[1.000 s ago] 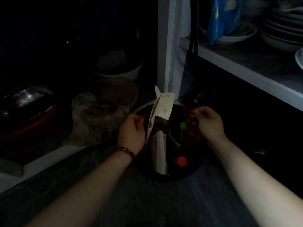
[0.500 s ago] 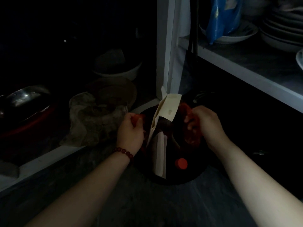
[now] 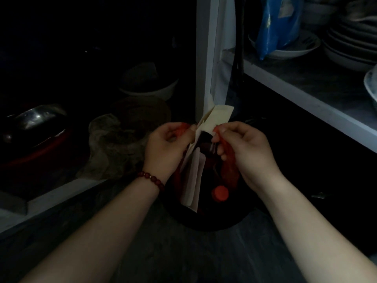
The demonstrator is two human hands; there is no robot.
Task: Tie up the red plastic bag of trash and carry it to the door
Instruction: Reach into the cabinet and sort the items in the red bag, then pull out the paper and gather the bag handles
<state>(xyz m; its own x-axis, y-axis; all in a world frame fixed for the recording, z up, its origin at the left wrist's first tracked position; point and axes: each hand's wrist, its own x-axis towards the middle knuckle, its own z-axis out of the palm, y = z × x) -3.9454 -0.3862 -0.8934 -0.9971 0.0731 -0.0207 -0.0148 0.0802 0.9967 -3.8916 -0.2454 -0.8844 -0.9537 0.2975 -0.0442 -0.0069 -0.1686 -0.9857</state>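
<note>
The red plastic bag [image 3: 229,170] lines a dark round bin [image 3: 214,219] on the floor in dim light. Pale folded paper [image 3: 216,117] sticks up out of it, and a bottle with a red cap [image 3: 220,193] lies inside. My left hand [image 3: 166,148], with a red bead bracelet on the wrist, pinches the bag's left edge. My right hand [image 3: 247,149] grips the bag's right edge, which hangs down red below the fingers. Both hands are close together above the bin with the paper between them.
A white cabinet post [image 3: 206,58] stands right behind the bin. To the right a shelf [image 3: 306,94] holds stacked plates [image 3: 350,43] and a blue packet [image 3: 277,27] in a dish. At left are a crumpled cloth [image 3: 110,144], a bowl [image 3: 149,88] and a metal pot lid [image 3: 34,121].
Both hands have drawn the bag's two edges up and inward toward each other. The paper now stands between them, and the green cap is hidden.
</note>
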